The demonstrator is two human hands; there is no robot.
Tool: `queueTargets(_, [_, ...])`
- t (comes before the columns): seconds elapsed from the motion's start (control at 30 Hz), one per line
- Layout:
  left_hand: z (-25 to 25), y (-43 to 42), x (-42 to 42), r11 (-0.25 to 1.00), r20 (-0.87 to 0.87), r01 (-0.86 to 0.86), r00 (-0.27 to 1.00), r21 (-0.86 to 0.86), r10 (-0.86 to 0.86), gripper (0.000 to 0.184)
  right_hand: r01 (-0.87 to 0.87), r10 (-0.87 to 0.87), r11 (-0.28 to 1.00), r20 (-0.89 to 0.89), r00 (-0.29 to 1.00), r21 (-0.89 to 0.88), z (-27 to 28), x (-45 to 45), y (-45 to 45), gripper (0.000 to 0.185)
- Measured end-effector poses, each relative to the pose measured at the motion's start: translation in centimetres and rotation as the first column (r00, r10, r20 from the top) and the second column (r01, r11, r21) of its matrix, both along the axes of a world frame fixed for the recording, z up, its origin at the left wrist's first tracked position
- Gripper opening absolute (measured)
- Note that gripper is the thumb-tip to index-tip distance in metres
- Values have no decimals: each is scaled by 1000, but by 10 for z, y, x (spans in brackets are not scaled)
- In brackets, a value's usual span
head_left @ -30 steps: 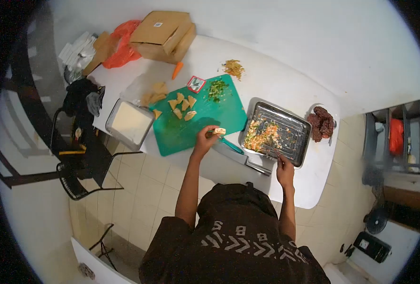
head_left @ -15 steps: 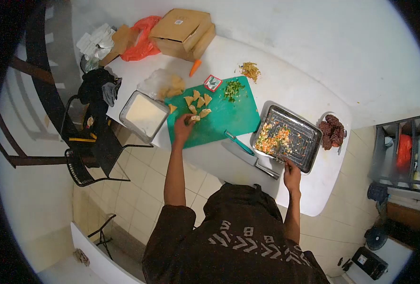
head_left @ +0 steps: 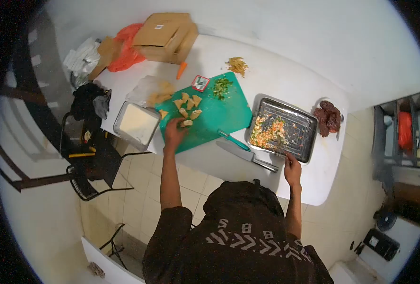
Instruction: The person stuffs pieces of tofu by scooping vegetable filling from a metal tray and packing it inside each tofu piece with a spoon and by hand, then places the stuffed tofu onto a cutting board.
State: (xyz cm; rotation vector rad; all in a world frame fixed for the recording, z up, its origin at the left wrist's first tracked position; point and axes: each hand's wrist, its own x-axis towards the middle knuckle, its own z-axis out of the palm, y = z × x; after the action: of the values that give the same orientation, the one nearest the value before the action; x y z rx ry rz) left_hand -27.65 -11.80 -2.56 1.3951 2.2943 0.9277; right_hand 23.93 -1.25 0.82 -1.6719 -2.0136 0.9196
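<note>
My left hand (head_left: pixel 174 134) is at the left part of a green cutting board (head_left: pixel 210 124), its fingertips closed on a tofu piece (head_left: pixel 186 123) with a pale cut face. Several more brown triangular tofu pieces (head_left: pixel 185 97) lie just beyond it. My right hand (head_left: pixel 292 170) grips the handle of a metal spoon at the near edge of a metal tray (head_left: pixel 309 142). The spoon's head is in a chopped orange, white and green vegetable mix (head_left: pixel 269 133) in the tray's left part. Chopped green herbs (head_left: pixel 222 88) lie on the board's far side.
A knife (head_left: pixel 247 155) and a green-handled peeler (head_left: pixel 233 139) lie between board and tray. At left stand a container of white contents (head_left: pixel 138 124) and a plastic bag (head_left: pixel 148 90). A carrot (head_left: pixel 181 70), cardboard box (head_left: pixel 165 38) and dark red plateful (head_left: pixel 327 118) are farther out.
The view has shifted, moving the table slightly left. My left hand has drawn back a little toward me with the tofu piece at its fingertips. My right hand stays at the tray's near edge.
</note>
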Motion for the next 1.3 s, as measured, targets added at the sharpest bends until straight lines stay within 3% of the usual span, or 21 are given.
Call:
queueTargets(0.07, [19,1,14,994,-111,-100,989,-53,94,48,85,-81,994,61,995,-74,4,-4,1,31])
queueTargets(0.1, [19,0,25,990,-193,-143,971,-4,140,43,94,-91,995,87,992,-32,4,-5,2,30])
queueTargets(0.23, [9,0,81,958,-49,-231,969,171,243,39,109,-110,994,173,979,18,8,-6,8,29])
queueTargets(0.3, [4,2,122,986,-19,-128,991,105,131,36,68,-72,997,273,959,26,2,-3,15,27])
queueTargets(0.37, [-2,12,156,975,5,129,991,182,-132,35,46,-64,997,323,944,64,5,-3,26,27])
queueTargets(0.43, [10,24,185,941,77,317,942,120,-327,40,-25,-23,992,377,926,122,4,0,43,31])
queueTargets(0.53, [15,45,217,894,49,444,893,62,-448,51,-24,-62,983,448,892,184,0,5,77,32])
queueTargets(0.7, [20,73,239,893,12,441,897,-91,-442,63,4,-111,962,380,918,271,-3,2,125,30])
queueTargets(0.8, [11,81,242,883,43,430,902,-189,-430,66,-22,-58,988,502,863,151,-9,-21,126,29])
queueTargets(0.87, [1,81,243,907,12,411,911,-96,-412,64,-165,62,978,567,822,132,-20,-41,113,25])
queueTargets(1.07, [2,73,244,904,-41,427,903,-25,-428,59,-359,276,932,561,781,42,-39,-58,60,20])
queueTargets(1.23, [-5,75,244,900,-104,433,894,-46,-436,63,-323,296,946,467,833,-25,-17,-64,55,23])
queueTargets(1.3, [-1,78,245,897,-131,437,888,-65,-442,65,-225,298,952,468,832,-206,-19,-65,62,28])
